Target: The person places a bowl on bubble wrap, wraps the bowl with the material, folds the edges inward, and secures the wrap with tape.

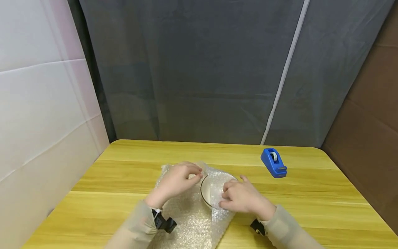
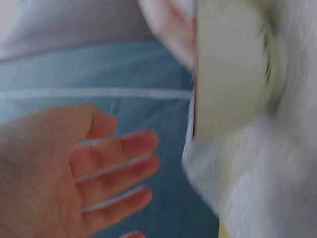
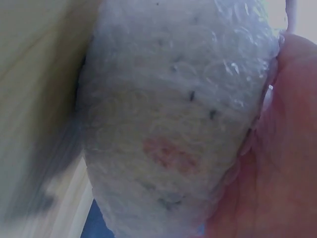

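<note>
A cream bowl (image 1: pixel 205 191) with a dark rim sits on a sheet of bubble wrap (image 1: pixel 186 218). The sheet's right side is folded up over the bowl and covers about half of its mouth. My right hand (image 1: pixel 242 196) holds this flap against the bowl, fingers curled over the mouth. In the right wrist view the palm (image 3: pixel 285 163) lies along the wrapped bowl (image 3: pixel 168 114), whose small printed marks show through. My left hand (image 1: pixel 180 178) is above the sheet at the bowl's left, its fingers loosely bent and holding nothing. In the left wrist view these fingers (image 2: pixel 116 183) are apart from the bowl's side.
A blue tape dispenser (image 1: pixel 273 163) with a roll of tape stands at the back right of the wooden table (image 1: pixel 124 173). A grey curtain (image 1: pixel 199 76) hangs behind the table, with a white panel (image 1: pixel 40 97) at left and a brown one (image 1: pixel 370 114) at right.
</note>
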The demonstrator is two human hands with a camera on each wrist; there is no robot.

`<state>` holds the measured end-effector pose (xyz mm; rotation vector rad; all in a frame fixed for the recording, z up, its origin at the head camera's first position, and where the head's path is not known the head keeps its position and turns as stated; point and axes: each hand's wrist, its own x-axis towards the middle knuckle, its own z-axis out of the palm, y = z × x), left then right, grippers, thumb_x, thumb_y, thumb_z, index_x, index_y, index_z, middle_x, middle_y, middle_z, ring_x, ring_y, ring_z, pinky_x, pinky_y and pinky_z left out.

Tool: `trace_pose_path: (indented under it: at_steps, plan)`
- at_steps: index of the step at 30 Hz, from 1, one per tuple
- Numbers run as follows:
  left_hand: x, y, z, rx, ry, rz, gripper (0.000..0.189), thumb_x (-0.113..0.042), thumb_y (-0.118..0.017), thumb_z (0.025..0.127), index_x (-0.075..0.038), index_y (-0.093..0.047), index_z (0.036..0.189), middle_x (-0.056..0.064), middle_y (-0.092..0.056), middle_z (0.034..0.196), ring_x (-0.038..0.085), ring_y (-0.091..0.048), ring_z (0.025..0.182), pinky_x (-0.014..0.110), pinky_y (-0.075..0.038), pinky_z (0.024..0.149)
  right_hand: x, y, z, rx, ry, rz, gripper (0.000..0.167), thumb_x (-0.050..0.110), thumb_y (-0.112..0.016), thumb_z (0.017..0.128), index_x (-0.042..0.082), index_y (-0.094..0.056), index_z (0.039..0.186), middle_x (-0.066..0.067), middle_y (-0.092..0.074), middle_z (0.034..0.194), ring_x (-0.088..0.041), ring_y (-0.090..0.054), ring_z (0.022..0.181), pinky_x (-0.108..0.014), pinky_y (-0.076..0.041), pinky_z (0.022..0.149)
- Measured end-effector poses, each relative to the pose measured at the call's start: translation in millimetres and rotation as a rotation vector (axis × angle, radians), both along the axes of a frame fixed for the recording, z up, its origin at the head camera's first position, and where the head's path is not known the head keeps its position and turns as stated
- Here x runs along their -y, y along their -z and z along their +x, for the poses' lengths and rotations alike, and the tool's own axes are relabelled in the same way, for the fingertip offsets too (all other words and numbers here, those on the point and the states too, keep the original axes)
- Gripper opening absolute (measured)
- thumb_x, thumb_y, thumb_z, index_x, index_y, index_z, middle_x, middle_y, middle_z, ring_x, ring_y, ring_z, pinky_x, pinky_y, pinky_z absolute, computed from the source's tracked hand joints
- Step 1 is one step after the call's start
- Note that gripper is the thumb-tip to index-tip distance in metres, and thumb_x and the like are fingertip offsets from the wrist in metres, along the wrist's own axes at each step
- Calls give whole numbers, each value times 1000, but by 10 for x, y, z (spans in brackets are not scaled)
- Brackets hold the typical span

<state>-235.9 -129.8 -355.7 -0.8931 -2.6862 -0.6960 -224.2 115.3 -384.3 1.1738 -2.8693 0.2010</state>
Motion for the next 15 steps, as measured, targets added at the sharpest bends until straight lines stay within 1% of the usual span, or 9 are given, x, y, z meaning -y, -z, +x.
trace_pose_path:
  at_steps: [1, 2, 4, 5, 7, 9, 11, 13, 15]
  plan:
    - [72, -8, -43, 31, -54, 24, 25, -24, -59, 93, -7, -74, 105, 10, -67, 117, 29, -59, 113, 46, -44, 99, -1, -1, -3, -2, -7, -5, 34, 43, -57, 87, 26, -53, 58, 8, -61, 91, -14, -56, 91, -52, -42, 89]
    - [148, -4, -89, 68, -112, 41, 31, -26, -58, 94, -5, -71, 112, 15, -62, 125, 34, -54, 120, 50, -40, 103, -2, 1, -6, -7, -18, -8, 36, 43, -58, 87, 26, -50, 56, 8, -60, 91, -14, -56, 90, -46, -44, 84]
    - [309, 25, -179, 158, -212, 49, 43, -30, -56, 95, 0, -62, 126, 23, -52, 136, 42, -45, 128, 56, -33, 107, -6, 9, -12, -11, -35, -12, 39, 42, -58, 87, 25, -47, 54, 8, -59, 90, -13, -55, 88, -37, -44, 74]
    - [387, 47, -219, 211, -253, 46, 49, -31, -55, 96, 2, -56, 131, 26, -47, 139, 46, -40, 130, 58, -29, 108, -7, 12, -13, -6, -39, -16, 38, 42, -58, 87, 25, -49, 55, 7, -59, 91, -13, -55, 88, -35, -43, 71]
    - [537, 110, -285, 304, -323, 38, 57, -33, -53, 96, 6, -47, 138, 31, -41, 142, 50, -33, 132, 61, -26, 108, -5, 12, -12, -3, -46, -23, 37, 41, -58, 88, 25, -51, 56, 6, -61, 93, -14, -56, 90, -34, -44, 71]
    - [655, 174, -328, 387, -371, 31, 64, -36, -52, 97, 7, -40, 142, 32, -40, 142, 51, -32, 132, 61, -28, 108, 1, 9, -10, 1, -48, -23, 36, 42, -58, 88, 24, -53, 57, 6, -61, 95, -14, -56, 92, -35, -45, 72]
    - [730, 227, -357, 456, -403, 45, 69, -40, -51, 97, 7, -35, 145, 31, -41, 142, 50, -33, 132, 60, -30, 107, 4, -1, -2, 0, -50, -31, 33, 42, -58, 88, 23, -60, 62, 5, -62, 97, -15, -56, 94, -35, -45, 72]
    - [771, 265, -378, 515, -415, 77, 73, -43, -50, 97, 6, -30, 147, 29, -41, 143, 49, -34, 132, 60, -31, 106, 0, -3, 1, -3, -53, -33, 32, 42, -58, 88, 21, -64, 65, 5, -62, 97, -15, -55, 94, -34, -45, 71]
    - [790, 285, -396, 555, -419, 113, 76, -45, -49, 97, 6, -26, 149, 29, -41, 143, 49, -34, 132, 60, -30, 106, -4, 1, -4, -3, -53, -37, 30, 42, -59, 88, 21, -69, 70, 6, -62, 97, -14, -55, 94, -34, -44, 71]
